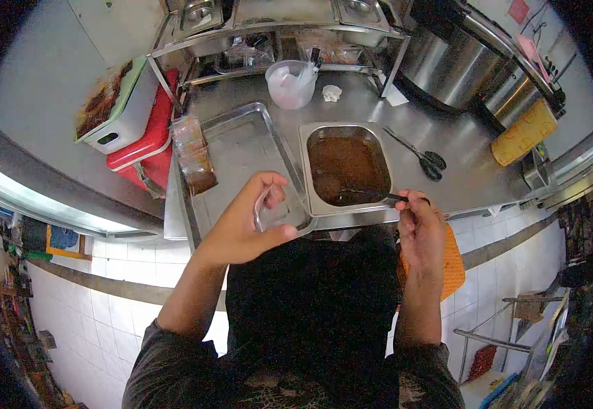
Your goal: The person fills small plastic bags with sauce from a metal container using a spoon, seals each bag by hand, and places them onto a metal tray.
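Holding a clear, glossy plastic container [267,219] in the left hand [247,222], with fingers curled round it and thumb stretched rightward, over the near end of the steel tray [231,133]. Gripping a slim black utensil [379,195] by its handle in the right hand [421,230], with fingertips bunched, head dipped into brown liquid [351,160] in the steel pan [305,167]. Farther along the bench [456,167], black-tipped tongs [433,163]; beyond, a whitish tub [288,88].

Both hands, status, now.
Left hand: holding clear plastic, fingers curled; bag or cup, can't tell.
Right hand: closed, holding a black-handled utensil, its far end within the metal pan.
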A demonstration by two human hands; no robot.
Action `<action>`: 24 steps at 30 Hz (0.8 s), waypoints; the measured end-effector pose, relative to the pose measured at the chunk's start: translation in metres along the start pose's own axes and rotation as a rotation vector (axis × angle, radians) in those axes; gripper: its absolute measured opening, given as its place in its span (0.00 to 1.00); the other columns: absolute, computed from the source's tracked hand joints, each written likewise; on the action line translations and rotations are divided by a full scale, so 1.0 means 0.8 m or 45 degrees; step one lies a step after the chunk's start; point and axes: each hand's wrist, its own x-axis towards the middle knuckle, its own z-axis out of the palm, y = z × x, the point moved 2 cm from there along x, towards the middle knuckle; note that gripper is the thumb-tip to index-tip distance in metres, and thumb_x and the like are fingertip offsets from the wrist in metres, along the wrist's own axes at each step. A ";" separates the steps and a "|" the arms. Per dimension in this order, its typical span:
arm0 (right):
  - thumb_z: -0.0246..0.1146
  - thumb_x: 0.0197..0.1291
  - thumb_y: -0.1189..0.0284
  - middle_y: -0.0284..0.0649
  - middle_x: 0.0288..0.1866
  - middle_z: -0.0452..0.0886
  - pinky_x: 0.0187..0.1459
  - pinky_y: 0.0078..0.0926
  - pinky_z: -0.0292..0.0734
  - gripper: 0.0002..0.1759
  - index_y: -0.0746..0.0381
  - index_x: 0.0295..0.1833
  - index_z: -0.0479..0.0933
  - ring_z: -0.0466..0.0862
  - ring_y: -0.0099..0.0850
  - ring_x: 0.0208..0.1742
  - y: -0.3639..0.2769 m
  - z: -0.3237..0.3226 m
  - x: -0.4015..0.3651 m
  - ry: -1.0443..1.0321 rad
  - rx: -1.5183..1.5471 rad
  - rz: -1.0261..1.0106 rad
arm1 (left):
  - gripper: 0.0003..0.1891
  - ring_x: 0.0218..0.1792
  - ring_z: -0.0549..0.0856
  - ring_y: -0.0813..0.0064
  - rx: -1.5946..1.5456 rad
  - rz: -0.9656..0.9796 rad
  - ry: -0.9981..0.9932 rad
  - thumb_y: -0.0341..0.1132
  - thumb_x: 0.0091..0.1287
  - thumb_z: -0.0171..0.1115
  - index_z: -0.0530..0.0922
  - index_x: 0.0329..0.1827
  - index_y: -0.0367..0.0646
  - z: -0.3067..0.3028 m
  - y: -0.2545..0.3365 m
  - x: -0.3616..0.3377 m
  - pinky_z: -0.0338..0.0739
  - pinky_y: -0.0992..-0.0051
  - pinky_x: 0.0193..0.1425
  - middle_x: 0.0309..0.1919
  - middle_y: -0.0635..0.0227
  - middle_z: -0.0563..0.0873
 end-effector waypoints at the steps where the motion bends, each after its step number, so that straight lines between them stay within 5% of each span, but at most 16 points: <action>1: 0.62 0.68 0.72 0.40 0.32 0.85 0.18 0.13 0.60 0.11 0.69 0.49 0.81 0.70 0.17 0.19 0.003 -0.002 -0.001 0.049 0.065 0.017 | 0.28 0.44 0.68 0.76 -0.012 0.007 -0.014 0.31 0.60 0.73 0.68 0.61 0.41 -0.003 -0.002 0.007 0.63 0.74 0.59 0.40 0.72 0.68; 10: 0.60 0.70 0.71 0.42 0.35 0.84 0.19 0.12 0.65 0.13 0.69 0.52 0.78 0.72 0.19 0.22 -0.008 -0.009 0.002 0.054 0.411 -0.091 | 0.29 0.58 0.78 0.72 0.315 -0.007 0.011 0.41 0.50 0.82 0.77 0.53 0.44 0.009 0.026 0.080 0.66 0.68 0.69 0.51 0.69 0.83; 19: 0.56 0.73 0.72 0.41 0.37 0.83 0.17 0.13 0.61 0.14 0.72 0.54 0.77 0.69 0.17 0.22 -0.075 0.002 0.000 -0.062 0.505 -0.254 | 0.28 0.53 0.80 0.73 0.060 -0.139 0.133 0.33 0.47 0.83 0.79 0.51 0.42 0.039 0.017 0.130 0.73 0.71 0.63 0.47 0.69 0.84; 24: 0.58 0.72 0.70 0.42 0.37 0.84 0.17 0.13 0.63 0.14 0.70 0.53 0.78 0.70 0.18 0.21 -0.094 0.007 0.001 -0.168 0.516 -0.296 | 0.27 0.43 0.81 0.76 0.308 -0.044 0.257 0.36 0.46 0.84 0.80 0.49 0.40 0.060 0.023 0.146 0.77 0.73 0.52 0.40 0.71 0.83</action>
